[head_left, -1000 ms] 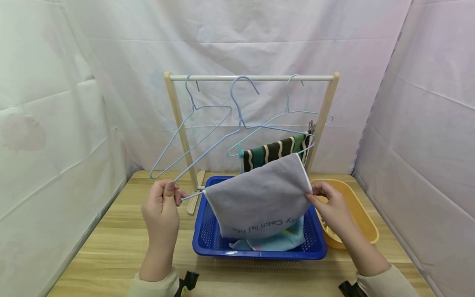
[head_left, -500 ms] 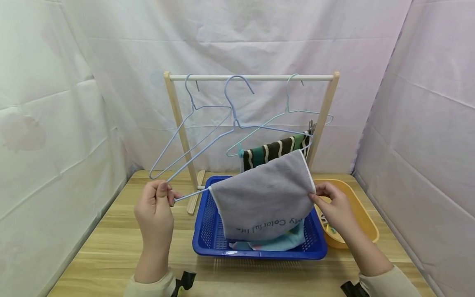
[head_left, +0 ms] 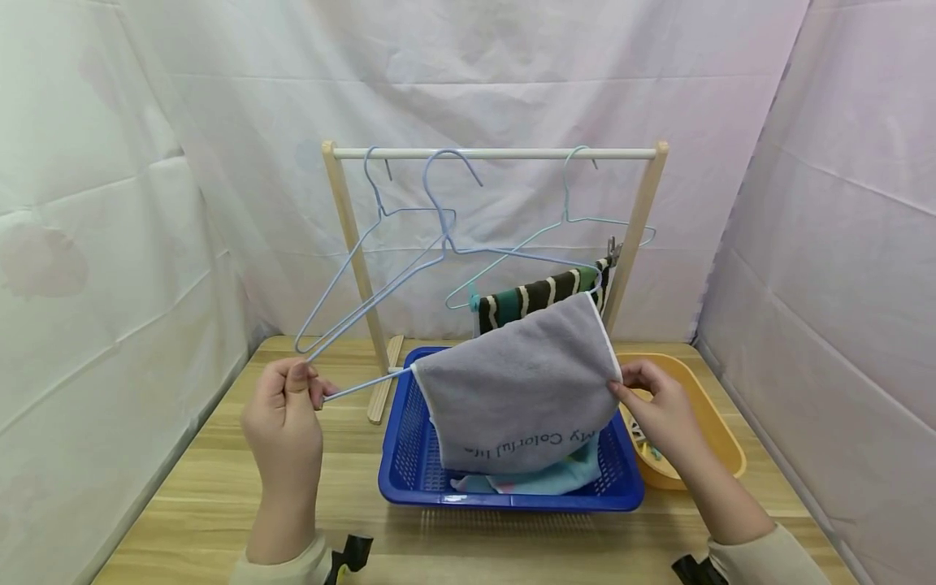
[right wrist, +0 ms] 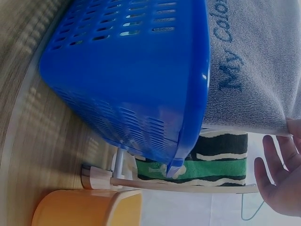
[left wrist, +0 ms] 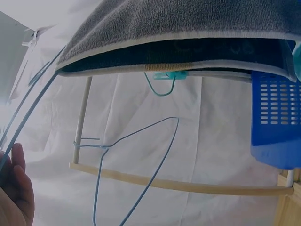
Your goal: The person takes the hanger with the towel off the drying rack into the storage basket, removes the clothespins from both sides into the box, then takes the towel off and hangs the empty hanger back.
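Note:
A grey towel (head_left: 519, 390) with white edging and upside-down lettering is draped over the lower bar of a blue wire hanger (head_left: 446, 244). My left hand (head_left: 285, 422) grips the hanger's left corner. At the towel's right edge, my right hand (head_left: 661, 410) pinches the white hem between thumb and fingers. In the left wrist view the towel (left wrist: 188, 23) hangs folded over, its darker inner side showing. Beneath it stands a blue basket (head_left: 512, 501) holding a light blue cloth (head_left: 548, 479).
Behind stands a wooden rack (head_left: 497, 153) bearing another blue hanger (head_left: 329, 284) and a mint hanger (head_left: 566, 215) with a striped cloth (head_left: 541, 301) clipped on. A yellow tray (head_left: 720, 431) with small clips sits right of the basket.
My left hand has moved left with the hanger, sliding its bar leftward through the towel. The towel shifted slightly right at first, then stayed about still in my right hand.

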`<state>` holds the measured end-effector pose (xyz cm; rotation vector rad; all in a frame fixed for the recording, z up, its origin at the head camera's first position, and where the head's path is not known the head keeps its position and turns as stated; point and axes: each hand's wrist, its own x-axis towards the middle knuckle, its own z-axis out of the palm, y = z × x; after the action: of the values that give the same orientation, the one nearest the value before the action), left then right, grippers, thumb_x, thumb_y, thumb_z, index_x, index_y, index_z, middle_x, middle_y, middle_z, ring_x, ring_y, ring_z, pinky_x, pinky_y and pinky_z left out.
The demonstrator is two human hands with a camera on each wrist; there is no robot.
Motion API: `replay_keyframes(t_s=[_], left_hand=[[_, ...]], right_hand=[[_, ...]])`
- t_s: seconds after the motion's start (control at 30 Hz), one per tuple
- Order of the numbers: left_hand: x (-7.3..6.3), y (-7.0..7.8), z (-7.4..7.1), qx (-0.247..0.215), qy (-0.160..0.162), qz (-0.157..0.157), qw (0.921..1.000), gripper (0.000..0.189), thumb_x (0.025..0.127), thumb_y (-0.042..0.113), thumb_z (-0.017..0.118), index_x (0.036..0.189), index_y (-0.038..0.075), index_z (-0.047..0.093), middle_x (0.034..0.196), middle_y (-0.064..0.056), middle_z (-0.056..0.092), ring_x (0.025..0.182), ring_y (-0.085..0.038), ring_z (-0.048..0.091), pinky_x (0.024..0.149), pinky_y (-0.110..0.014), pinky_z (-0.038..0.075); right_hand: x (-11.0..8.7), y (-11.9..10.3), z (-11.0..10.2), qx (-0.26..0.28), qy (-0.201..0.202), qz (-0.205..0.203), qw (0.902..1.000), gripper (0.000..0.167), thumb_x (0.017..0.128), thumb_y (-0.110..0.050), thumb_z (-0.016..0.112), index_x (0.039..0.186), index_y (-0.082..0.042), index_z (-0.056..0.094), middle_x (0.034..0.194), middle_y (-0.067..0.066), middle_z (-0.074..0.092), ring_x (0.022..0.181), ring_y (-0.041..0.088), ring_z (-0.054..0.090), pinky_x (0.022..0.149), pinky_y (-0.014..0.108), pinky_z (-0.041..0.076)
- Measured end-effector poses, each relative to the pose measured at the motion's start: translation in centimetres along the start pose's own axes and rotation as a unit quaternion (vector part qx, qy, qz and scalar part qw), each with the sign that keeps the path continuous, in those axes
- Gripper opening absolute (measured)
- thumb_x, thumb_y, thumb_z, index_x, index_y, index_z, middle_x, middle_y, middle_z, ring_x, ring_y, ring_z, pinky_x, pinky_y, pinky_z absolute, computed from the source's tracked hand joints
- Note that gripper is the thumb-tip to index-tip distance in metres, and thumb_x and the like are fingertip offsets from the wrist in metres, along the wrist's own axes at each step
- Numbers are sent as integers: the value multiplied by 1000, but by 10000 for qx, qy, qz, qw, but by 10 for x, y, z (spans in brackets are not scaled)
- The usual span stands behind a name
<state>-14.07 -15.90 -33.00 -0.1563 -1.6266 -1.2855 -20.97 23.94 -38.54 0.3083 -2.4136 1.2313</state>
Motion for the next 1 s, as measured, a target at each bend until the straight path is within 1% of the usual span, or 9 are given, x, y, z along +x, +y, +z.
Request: replay_keyframes(t_s=[0.1, 0.3, 0.4, 0.47, 0.53, 0.6, 0.83, 0.97, 1.0], left_hand=[[1, -2, -5, -78, 68, 27, 9999, 26, 99, 0, 52, 79, -16, 50, 56, -3, 45, 54, -3, 56, 58, -14, 52], [4, -6, -14, -284, 220, -57, 9993, 25, 98, -2, 54, 79, -18, 50, 56, -3, 45, 53, -5, 56, 56, -14, 51], [5, -7, -18, -592, 295, -177, 9977, 26, 97, -2, 55, 79, -19, 48, 55, -4, 44, 51, -6, 55, 55, -15, 51], [6, -6, -19, -749, 344, -328, 9961, 29, 98, 1, 56, 80, -20, 47, 55, -4, 44, 50, -8, 54, 55, -16, 52], [6, -5, -21, -914, 363, -474, 9940, 29, 97, 2, 57, 80, -19, 47, 55, -5, 44, 50, -9, 55, 55, -17, 52], [7, -3, -22, -930, 372, -579, 9933, 30, 97, 4, 57, 79, -18, 48, 55, -5, 44, 50, -9, 55, 55, -17, 53], [7, -5, -24, -1336, 374, -429, 9894, 26, 96, -1, 57, 78, -19, 48, 55, -5, 46, 51, -10, 55, 54, -16, 52], [4, -4, -19, -1523, 204, -291, 9877, 26, 96, -3, 56, 78, -20, 47, 56, -5, 46, 51, -9, 55, 56, -16, 52], [4, -3, -17, -1435, 152, -206, 9893, 27, 97, -3, 55, 78, -20, 46, 56, -4, 46, 52, -9, 56, 57, -16, 52]], right_hand=[[-1, 1, 0, -27, -16, -4, 10000, 8, 89, -5, 72, 92, -2, 65, 85, 6, 65, 84, 7, 60, 76, 12, 45], [-3, 1, 0, -132, -159, 56, 9998, 8, 90, -8, 71, 93, -4, 64, 86, 4, 65, 87, 16, 62, 77, 18, 49], [-4, 2, 0, -87, -215, 65, 9997, 8, 91, -8, 70, 93, -4, 64, 86, 3, 65, 88, 20, 63, 77, 16, 48], [-4, 3, 0, -64, -230, 52, 9997, 8, 91, -8, 70, 92, -4, 64, 86, 4, 65, 87, 21, 63, 76, 13, 47], [-5, 5, 1, -60, -225, 19, 9997, 8, 91, -7, 70, 92, -4, 64, 85, 4, 65, 87, 22, 64, 75, 14, 47], [-4, 9, 1, -68, -200, -24, 9998, 7, 90, -7, 70, 92, -3, 64, 85, 4, 65, 86, 21, 63, 75, 13, 47], [-3, 16, 2, -123, -144, -22, 9998, 7, 89, -4, 71, 92, -3, 64, 84, 5, 66, 84, 13, 62, 72, 18, 51], [-2, 10, 2, -52, -216, 129, 9997, 9, 91, -8, 70, 95, -3, 64, 88, 6, 66, 86, 13, 62, 73, 19, 51], [-1, 8, 2, -33, -248, 168, 9995, 10, 92, -10, 70, 96, -3, 64, 89, 6, 66, 87, 13, 62, 73, 18, 51]])
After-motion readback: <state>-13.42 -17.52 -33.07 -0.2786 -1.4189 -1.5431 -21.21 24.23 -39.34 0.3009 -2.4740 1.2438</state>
